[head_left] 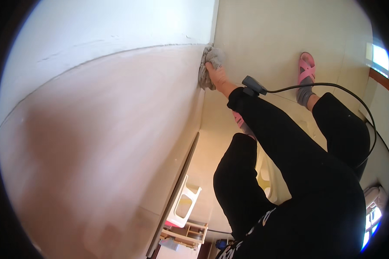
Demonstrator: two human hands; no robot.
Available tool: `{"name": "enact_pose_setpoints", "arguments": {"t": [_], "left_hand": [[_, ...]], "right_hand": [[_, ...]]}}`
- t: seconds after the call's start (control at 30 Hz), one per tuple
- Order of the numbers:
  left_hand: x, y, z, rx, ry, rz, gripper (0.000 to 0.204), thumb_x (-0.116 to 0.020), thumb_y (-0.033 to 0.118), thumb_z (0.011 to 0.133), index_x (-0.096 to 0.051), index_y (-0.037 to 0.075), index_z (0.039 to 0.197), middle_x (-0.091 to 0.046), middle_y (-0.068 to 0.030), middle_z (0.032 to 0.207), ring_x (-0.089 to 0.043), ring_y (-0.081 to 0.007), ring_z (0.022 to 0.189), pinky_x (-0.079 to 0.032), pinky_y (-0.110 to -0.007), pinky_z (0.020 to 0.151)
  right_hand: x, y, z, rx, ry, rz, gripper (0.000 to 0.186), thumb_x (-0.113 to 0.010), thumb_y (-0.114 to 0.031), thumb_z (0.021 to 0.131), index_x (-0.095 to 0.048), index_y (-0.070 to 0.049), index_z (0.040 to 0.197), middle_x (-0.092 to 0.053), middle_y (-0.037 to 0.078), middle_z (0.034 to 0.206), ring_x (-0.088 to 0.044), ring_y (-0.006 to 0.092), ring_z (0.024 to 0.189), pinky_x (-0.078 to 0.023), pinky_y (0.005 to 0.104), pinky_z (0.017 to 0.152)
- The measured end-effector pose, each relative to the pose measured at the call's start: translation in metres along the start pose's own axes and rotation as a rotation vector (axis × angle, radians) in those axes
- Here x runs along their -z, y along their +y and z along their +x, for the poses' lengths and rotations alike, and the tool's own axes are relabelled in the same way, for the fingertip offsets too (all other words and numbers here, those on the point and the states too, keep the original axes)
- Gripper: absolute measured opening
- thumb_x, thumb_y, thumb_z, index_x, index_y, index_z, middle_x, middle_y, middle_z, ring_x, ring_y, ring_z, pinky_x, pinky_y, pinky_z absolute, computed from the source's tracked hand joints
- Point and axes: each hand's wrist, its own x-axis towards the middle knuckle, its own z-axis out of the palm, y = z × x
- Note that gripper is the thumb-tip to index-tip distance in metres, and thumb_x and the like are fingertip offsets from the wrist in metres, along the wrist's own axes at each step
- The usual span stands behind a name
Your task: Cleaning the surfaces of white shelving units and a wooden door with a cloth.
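Note:
A crumpled grey cloth (206,80) is in my right hand (217,77). The hand is closed on it, with the thumb lying over the folds. The cloth presses against the foot of a smooth pale wall (116,116), right where the wall meets the beige floor (268,39). My right arm, in a black sleeve, reaches out between my bent knees. A small dark device (254,85) is strapped at that wrist, and a black cable (333,85) curves away from it. My left hand is out of the picture.
Pink slippers (306,60) are on my feet, one on each side of the arm. A pale plastic stool (272,172) shows between my legs. Past the wall's dark edge (177,190) stand a white plastic stool (196,192) and a wooden shelf (186,236).

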Motion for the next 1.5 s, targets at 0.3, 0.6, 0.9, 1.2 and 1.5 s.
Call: {"name": "enact_pose_setpoints", "arguments": {"t": [0.3,0.6,0.9,1.2,1.5], "left_hand": [[-0.016,-0.025,-0.014,0.054,0.040,-0.091,0.061,-0.053,0.046,0.093,-0.043,0.000,0.132,-0.046,-0.0157,0.136,-0.040,-0.0253,0.124,-0.025,-0.040,0.109],[-0.028,-0.029,-0.023,0.148,0.056,-0.187,0.066,-0.051,0.050,0.093,-0.039,0.000,0.135,-0.041,-0.0163,0.140,-0.037,-0.0281,0.125,-0.025,-0.042,0.109],[-0.038,0.007,-0.020,0.052,-0.005,-0.082,0.067,-0.051,0.050,0.093,-0.038,0.000,0.136,-0.041,-0.0160,0.140,-0.038,-0.0284,0.124,-0.025,-0.042,0.109],[-0.074,-0.013,-0.030,0.090,-0.072,-0.076,0.067,-0.052,0.049,0.093,-0.037,0.001,0.137,-0.041,-0.0156,0.140,-0.038,-0.0288,0.124,-0.026,-0.041,0.109],[-0.068,0.010,-0.043,0.135,-0.120,-0.170,0.067,-0.052,0.049,0.093,-0.036,0.001,0.138,-0.041,-0.0152,0.140,-0.038,-0.0291,0.124,-0.026,-0.041,0.109]], "right_hand": [[-0.037,0.195,-0.107,-0.793,-0.202,0.696,0.027,-0.044,-0.029,0.094,-0.060,-0.009,0.103,-0.066,0.005,0.093,-0.065,0.0193,0.082,-0.055,0.0384,0.073],[0.019,0.040,-0.056,-0.682,-0.351,0.680,0.024,-0.050,-0.021,0.086,-0.063,-0.003,0.096,-0.067,0.011,0.093,-0.067,0.0237,0.080,-0.056,0.0406,0.076],[0.032,0.016,0.047,-0.267,-0.082,0.428,0.039,-0.065,-0.024,0.074,-0.063,0.004,0.101,-0.066,0.013,0.090,-0.064,0.0233,0.078,-0.052,0.0384,0.067],[-0.006,0.175,-0.049,-0.803,-0.435,0.740,0.033,-0.052,-0.024,0.087,-0.060,0.003,0.103,-0.064,0.016,0.101,-0.063,0.0268,0.091,-0.053,0.0425,0.073],[-0.042,0.117,-0.121,-1.032,-0.447,0.543,0.030,-0.048,-0.020,0.090,-0.055,0.003,0.108,-0.064,0.015,0.103,-0.064,0.0272,0.095,-0.053,0.0433,0.082]]}}
